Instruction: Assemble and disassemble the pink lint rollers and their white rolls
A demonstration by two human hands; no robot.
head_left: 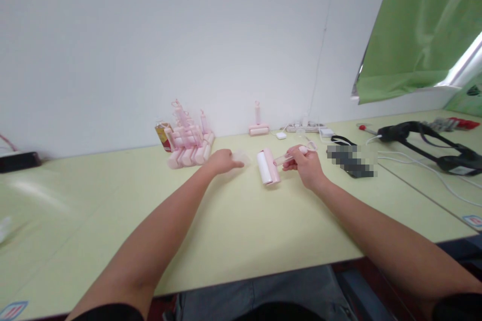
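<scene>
My right hand (307,164) is closed round the pink handle of a lint roller (268,166), whose white roll and pink cover lie on the pale green table (241,230). My left hand (223,161) reaches out flat on the table, fingers stretched toward a clear plastic cover (241,157) lying just beyond the fingertips. A pile of several pink lint rollers (190,143) is stacked by the wall behind my left hand.
One pink roller (258,123) stands upright against the wall. A small can (164,135) sits left of the pile. A power strip with cables (307,126), a black strap device (429,143) and a dark object (352,160) lie to the right. A green cloth (417,25) hangs above.
</scene>
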